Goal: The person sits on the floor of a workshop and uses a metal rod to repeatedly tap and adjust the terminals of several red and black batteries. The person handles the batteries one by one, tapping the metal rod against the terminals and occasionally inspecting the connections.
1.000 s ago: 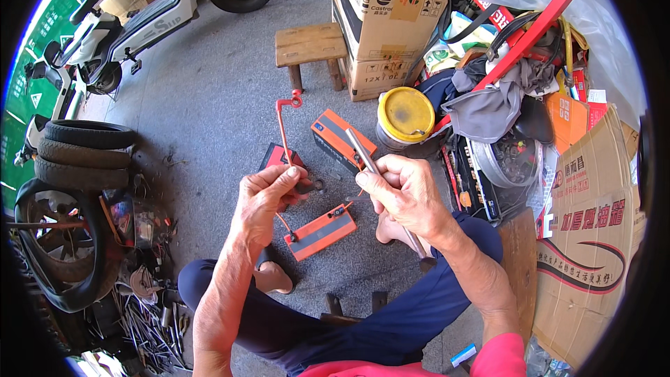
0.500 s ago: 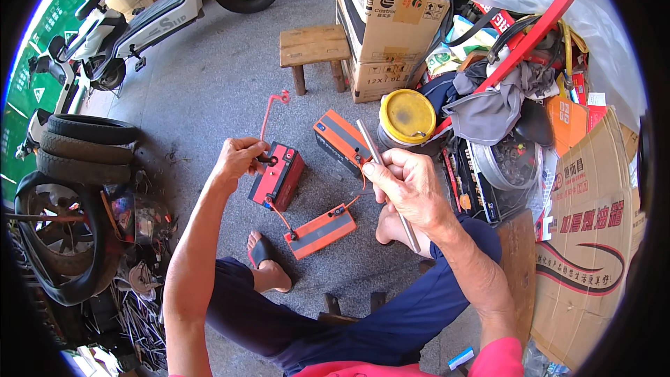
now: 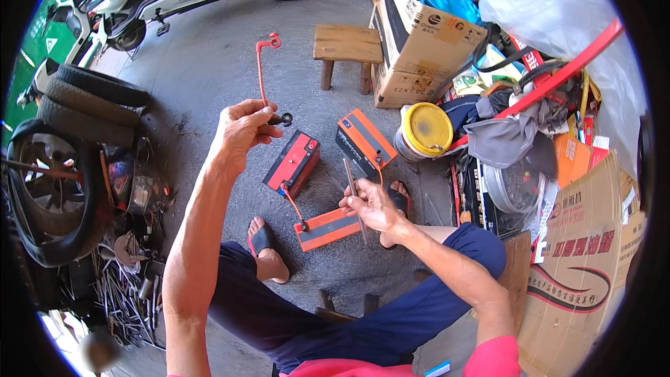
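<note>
Pinched in my left hand is a red battery cable, its black ring-shaped end sticking out beside my fingers and its other end rising stiffly above. Just below stands a red battery with a black top strip, apart from that black end. My right hand grips a thin metal rod over the lower orange battery. A short cable joins this battery to the red one. Another orange battery stands farther back, with a cable on its near end.
A wooden stool and stacked cardboard boxes stand at the back. A yellow-lidded bucket is right of the batteries. Tyres and loose tools crowd the left; a white scooter stands far left. Flattened cardboard leans at right.
My left hand has lifted the cable's black end off the red battery. My right hand has come lower and left with the rod, over the lower orange battery. The view has shifted.
</note>
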`<action>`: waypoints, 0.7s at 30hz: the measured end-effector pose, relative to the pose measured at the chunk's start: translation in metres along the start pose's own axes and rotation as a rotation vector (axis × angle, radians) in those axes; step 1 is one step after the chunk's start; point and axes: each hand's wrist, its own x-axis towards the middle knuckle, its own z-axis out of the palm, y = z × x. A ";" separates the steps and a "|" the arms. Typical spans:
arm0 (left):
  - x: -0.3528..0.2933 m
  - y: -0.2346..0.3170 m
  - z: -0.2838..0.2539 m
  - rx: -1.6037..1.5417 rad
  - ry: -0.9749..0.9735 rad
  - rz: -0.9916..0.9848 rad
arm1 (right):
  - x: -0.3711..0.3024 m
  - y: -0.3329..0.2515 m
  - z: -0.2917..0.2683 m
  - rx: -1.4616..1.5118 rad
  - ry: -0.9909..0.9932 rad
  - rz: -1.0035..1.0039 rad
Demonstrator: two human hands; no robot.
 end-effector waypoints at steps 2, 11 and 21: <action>-0.007 0.002 -0.007 -0.017 0.004 0.007 | 0.007 0.025 0.013 0.066 -0.002 -0.003; -0.024 -0.004 -0.040 -0.031 0.066 0.015 | -0.028 0.092 0.106 0.899 0.377 0.205; -0.017 -0.002 -0.020 0.007 0.021 0.014 | -0.027 0.104 0.096 1.113 0.408 0.289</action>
